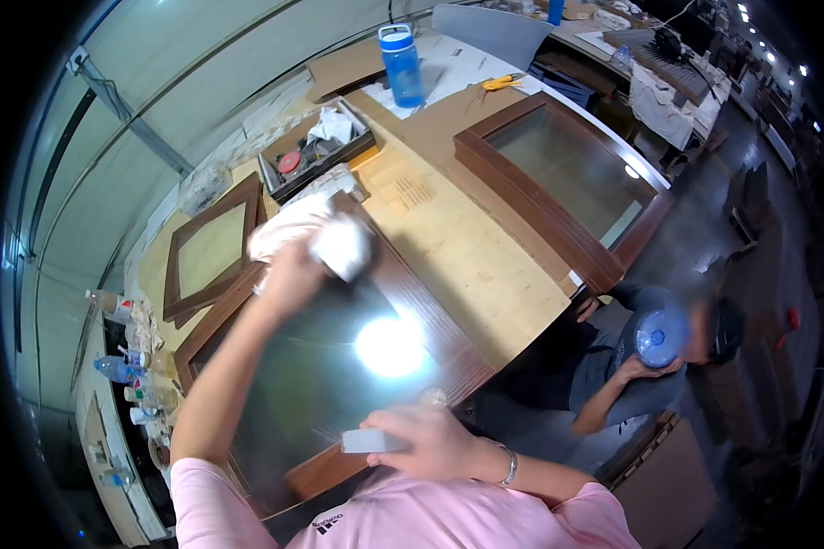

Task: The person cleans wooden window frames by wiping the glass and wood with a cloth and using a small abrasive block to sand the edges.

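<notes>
A brown wooden frame with a glass pane (316, 343) lies on the worktable in front of me. My left hand (293, 277) is closed on a white cloth (341, 247), blurred by motion, at the frame's far end. The cloth's underside is hidden, so I cannot tell if it touches the wood. Close to my body, my right hand (426, 439) grips a small light-grey block (373, 442) above the frame's near edge. A bright light reflects off the glass between my hands.
Another framed pane (563, 174) lies at the right, a smaller frame (212, 245) at the left. Beyond are a tool tray (316, 151), a blue bottle (401, 69) and yellow-handled pliers (501, 82). Right of the table, a person (627, 352) raises a large bottle (659, 337). Several bottles stand left.
</notes>
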`<state>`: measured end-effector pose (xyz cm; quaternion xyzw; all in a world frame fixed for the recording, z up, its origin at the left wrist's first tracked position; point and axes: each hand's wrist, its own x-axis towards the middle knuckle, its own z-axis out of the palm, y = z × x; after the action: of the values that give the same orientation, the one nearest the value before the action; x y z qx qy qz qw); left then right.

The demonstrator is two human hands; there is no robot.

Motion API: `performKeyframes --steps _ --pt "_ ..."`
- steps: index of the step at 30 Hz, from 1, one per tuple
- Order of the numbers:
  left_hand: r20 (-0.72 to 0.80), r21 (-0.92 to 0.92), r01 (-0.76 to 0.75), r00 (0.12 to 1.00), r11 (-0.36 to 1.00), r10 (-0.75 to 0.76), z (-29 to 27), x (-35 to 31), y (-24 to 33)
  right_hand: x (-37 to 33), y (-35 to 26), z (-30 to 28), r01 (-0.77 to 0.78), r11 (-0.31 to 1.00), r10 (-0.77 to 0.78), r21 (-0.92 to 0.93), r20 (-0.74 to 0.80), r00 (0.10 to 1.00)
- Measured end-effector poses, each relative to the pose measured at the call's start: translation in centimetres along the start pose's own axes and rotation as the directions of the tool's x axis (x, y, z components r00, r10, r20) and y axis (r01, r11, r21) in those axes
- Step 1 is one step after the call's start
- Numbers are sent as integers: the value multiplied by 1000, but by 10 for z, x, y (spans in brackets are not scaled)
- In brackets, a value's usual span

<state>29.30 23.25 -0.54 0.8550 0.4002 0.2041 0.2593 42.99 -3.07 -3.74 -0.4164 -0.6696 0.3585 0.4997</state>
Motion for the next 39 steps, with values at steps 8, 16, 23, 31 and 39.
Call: performKeyframes --steps 8,16,23,31,39 --pt "102 -504 131 991 854 -91 -46 -79 32 2 -4 -1 -43 999 45 24 -50 998" --pt "-82 200 -124 986 972 143 -28 -3 -16 4 -6 0 -56 998 56 42 -17 998" --pt "3 680 36 999 732 -52 -45 -43 -19 5 -2 -5 20 999 -18 40 -53 998" --pt "-22 574 -87 992 814 122 -38 -27 -10 6 -8 2 -38 999 39 26 -59 997" --pt "-73 579 26 997 815 21 -71 -109 -75 3 -3 -1 -15 993 3 -115 -103 995"
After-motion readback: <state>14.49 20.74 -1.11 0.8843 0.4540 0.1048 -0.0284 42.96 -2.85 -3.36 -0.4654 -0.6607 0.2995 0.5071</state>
